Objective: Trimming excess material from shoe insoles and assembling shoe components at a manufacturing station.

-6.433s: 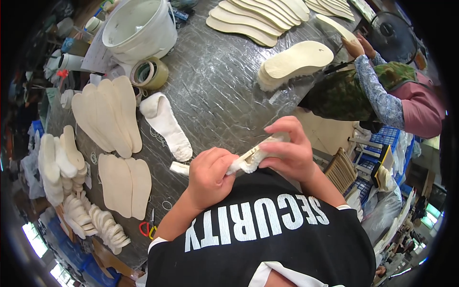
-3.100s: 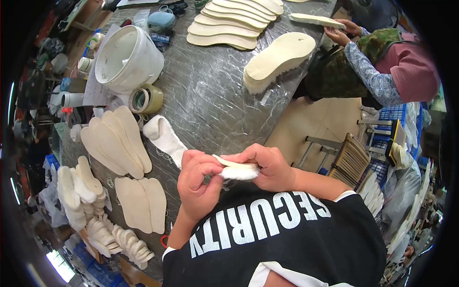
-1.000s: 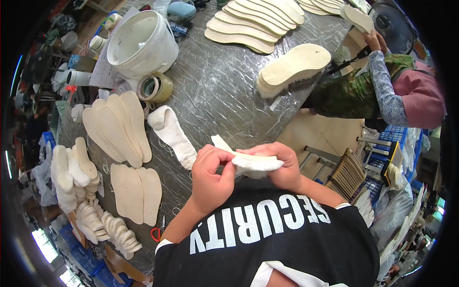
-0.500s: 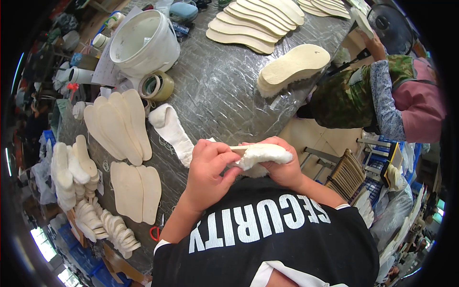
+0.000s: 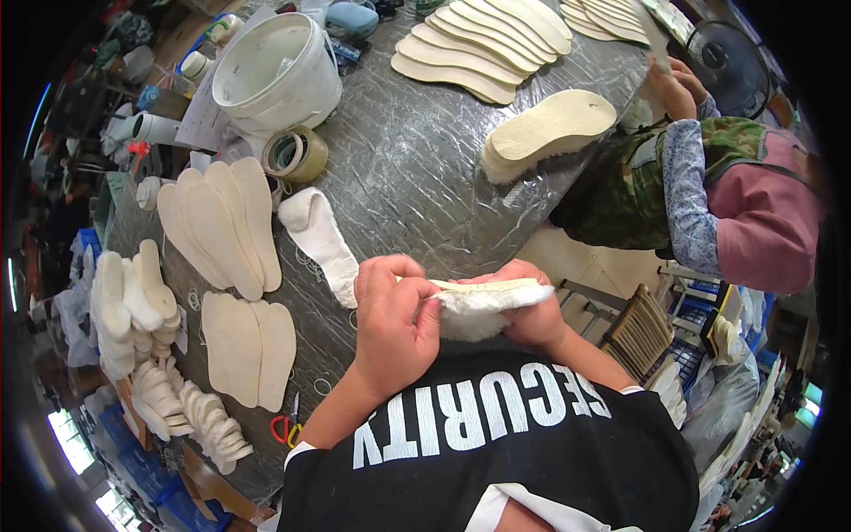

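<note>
Close in front of my chest I hold a fleecy insole (image 5: 483,301), edge up, with its flat cream side on top and white fluff hanging below. My left hand (image 5: 396,324) is closed, pinching its left end between thumb and fingers. Round its right end my right hand (image 5: 534,317) is closed, with the fingers partly hidden behind it. Just beyond my left hand, a white fleece insole (image 5: 321,238) lies on the table with its far end curled over.
On the dark plastic-covered table (image 5: 399,168) lie cream insoles (image 5: 222,222), stacked fleecy insoles (image 5: 554,124), tape rolls (image 5: 297,155), a white bucket (image 5: 275,75) and scissors (image 5: 286,428). At right, a co-worker (image 5: 691,186) holds a flat piece; a slatted stool (image 5: 638,328) stands nearby.
The insole in my hands has been turned and straightened; more white fluff shows along its lower side. The co-worker's hands have come lower and nearer the table. My view has shifted slightly.
</note>
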A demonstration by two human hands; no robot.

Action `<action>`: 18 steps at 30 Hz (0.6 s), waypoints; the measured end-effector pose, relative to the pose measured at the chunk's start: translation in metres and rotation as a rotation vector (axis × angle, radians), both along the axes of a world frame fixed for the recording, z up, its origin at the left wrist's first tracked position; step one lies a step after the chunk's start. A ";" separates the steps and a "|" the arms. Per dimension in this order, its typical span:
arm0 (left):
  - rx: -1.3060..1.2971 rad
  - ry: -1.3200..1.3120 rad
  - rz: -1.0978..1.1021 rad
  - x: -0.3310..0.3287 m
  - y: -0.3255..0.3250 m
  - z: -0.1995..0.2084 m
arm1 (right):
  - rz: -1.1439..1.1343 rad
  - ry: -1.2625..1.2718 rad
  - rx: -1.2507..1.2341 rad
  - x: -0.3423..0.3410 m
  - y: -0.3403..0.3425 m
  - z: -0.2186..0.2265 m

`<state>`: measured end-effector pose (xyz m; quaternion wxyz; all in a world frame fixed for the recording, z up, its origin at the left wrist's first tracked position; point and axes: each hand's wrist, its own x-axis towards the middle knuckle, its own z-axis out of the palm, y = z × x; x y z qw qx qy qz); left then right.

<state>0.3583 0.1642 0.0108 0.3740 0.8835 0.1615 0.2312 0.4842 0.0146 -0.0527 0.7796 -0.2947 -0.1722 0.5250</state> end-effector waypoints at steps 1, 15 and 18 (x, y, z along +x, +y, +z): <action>0.027 -0.037 0.015 0.001 -0.001 0.001 | 0.015 0.107 0.062 0.000 0.000 0.001; -0.306 -0.006 0.000 -0.018 0.001 -0.020 | 0.069 -0.335 -0.255 0.010 0.002 0.033; -0.366 -0.047 -0.075 -0.019 0.005 -0.017 | 0.016 -0.630 -0.148 0.013 0.004 0.032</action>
